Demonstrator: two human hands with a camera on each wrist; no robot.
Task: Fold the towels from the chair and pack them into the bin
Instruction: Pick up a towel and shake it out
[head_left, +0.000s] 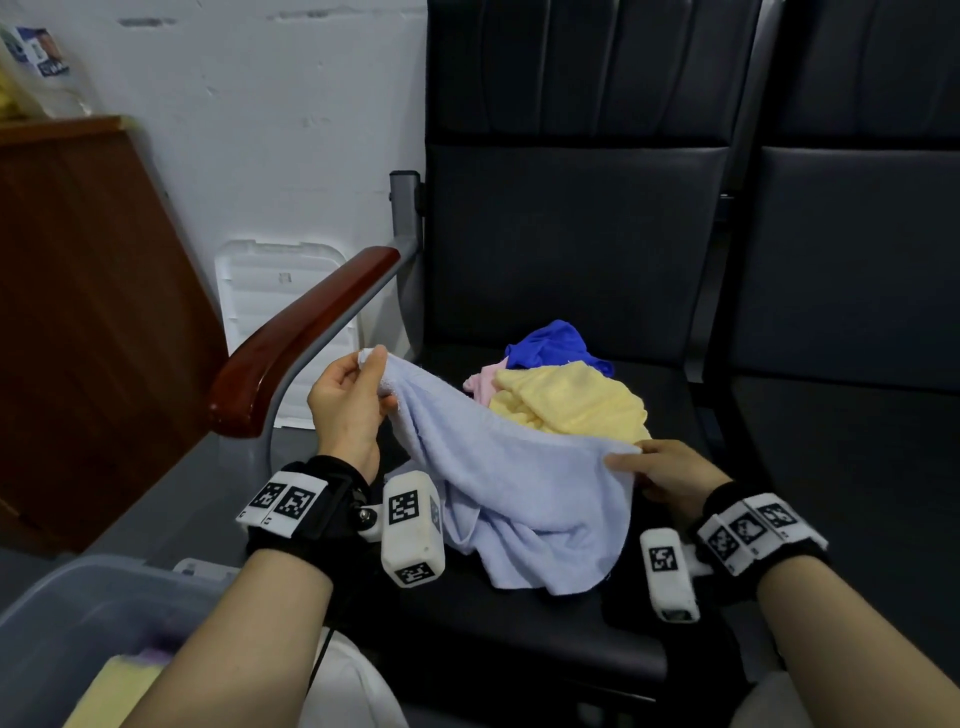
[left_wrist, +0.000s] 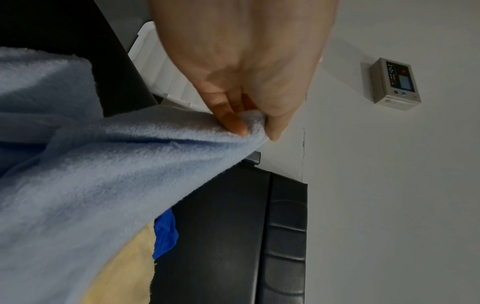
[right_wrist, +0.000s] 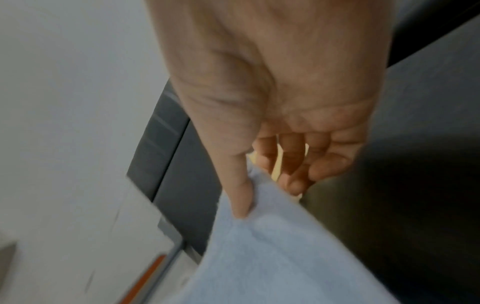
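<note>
A light blue towel (head_left: 519, 488) hangs between both hands above the black chair seat (head_left: 519, 639). My left hand (head_left: 345, 400) pinches one corner of it, raised beside the armrest; the pinch shows between thumb and fingers (left_wrist: 233, 121) in the left wrist view. My right hand (head_left: 660, 467) pinches the towel's upper edge at the right, thumb on top (right_wrist: 242, 195). Behind the towel lie a yellow towel (head_left: 576, 400), a pink one (head_left: 483, 387) and a dark blue one (head_left: 550, 345), heaped on the seat. The grey bin (head_left: 67, 613) stands at lower left with a folded yellow towel (head_left: 114, 691) inside.
A wooden armrest (head_left: 296, 343) on a grey metal frame runs left of the seat. A white plastic lid (head_left: 280, 312) leans on the wall behind it. A brown wooden cabinet (head_left: 88, 312) stands at far left. A second black seat (head_left: 857, 415) adjoins on the right.
</note>
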